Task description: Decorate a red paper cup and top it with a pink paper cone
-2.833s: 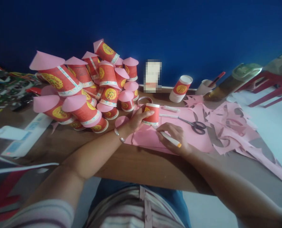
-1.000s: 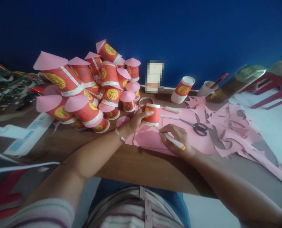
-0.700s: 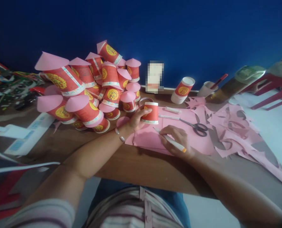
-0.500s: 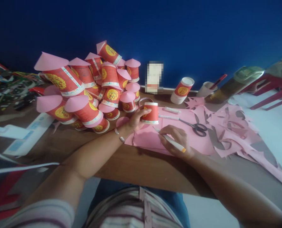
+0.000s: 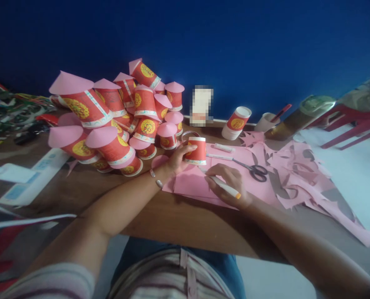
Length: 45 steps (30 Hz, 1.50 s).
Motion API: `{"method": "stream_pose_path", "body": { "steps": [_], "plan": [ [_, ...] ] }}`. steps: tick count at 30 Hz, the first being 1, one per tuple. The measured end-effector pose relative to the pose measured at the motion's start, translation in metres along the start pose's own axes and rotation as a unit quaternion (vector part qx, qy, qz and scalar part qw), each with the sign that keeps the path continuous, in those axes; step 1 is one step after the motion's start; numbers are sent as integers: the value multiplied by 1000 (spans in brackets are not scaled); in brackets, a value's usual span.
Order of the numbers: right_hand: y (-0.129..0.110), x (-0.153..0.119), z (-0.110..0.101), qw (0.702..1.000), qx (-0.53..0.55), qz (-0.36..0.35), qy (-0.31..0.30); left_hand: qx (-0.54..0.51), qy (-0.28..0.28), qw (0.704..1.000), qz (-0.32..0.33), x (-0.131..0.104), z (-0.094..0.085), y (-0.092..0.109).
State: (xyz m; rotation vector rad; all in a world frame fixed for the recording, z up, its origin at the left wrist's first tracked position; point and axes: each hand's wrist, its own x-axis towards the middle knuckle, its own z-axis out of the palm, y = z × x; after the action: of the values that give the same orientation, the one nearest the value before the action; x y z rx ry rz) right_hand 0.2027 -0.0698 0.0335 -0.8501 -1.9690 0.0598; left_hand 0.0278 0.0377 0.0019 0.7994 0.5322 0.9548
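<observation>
My left hand (image 5: pixel 180 157) is wrapped round the side of a red paper cup (image 5: pixel 198 152) with a yellow emblem. The cup is upside down, its white base on top. In my right hand (image 5: pixel 230 182) is a slim white tube (image 5: pixel 225 187) with an orange end; its narrow tip points towards the cup's lower rim. Whether the tip touches the cup I cannot tell. Below both hands lie pink paper sheets (image 5: pixel 191 182). Scissors (image 5: pixel 257 172) and a small white cylinder (image 5: pixel 223 148) rest on the paper beyond my right hand.
Several red cups with pink cone tops (image 5: pixel 105 143) are piled at left. Stacked cups (image 5: pixel 236 124), a white cup holding a red tool (image 5: pixel 266 121) and a bottle (image 5: pixel 300 114) stand along the back. Pink scraps (image 5: pixel 309 174) cover the right side. A power strip (image 5: pixel 35 176) lies left.
My view has shifted slightly. Both hands keep nearly the same places, with the cup and the white tube still held.
</observation>
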Motion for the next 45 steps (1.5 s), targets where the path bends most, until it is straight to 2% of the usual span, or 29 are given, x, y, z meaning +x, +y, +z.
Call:
{"method": "stream_pose_path", "body": {
  "steps": [4,7,14,24,31,34,45],
  "plan": [
    [8,20,-9,999,-24,5,27,-23,-20,1000,-2,-4,4,3],
    [17,29,-6,998,-28,22,59,-37,-20,999,-3,-2,2,2],
    [33,12,8,997,1,48,54,-47,6,999,-7,7,-11,-4],
    [24,12,4,997,2,59,43,-31,-5,999,20,6,-9,0],
    [11,9,8,999,25,-48,-6,-4,-10,999,49,0,-3,1],
    [11,7,11,997,32,-69,-9,1,-9,998,57,0,-1,2],
    [9,6,11,998,54,-39,-19,-8,-3,998,61,-3,3,4]
  ]
}}
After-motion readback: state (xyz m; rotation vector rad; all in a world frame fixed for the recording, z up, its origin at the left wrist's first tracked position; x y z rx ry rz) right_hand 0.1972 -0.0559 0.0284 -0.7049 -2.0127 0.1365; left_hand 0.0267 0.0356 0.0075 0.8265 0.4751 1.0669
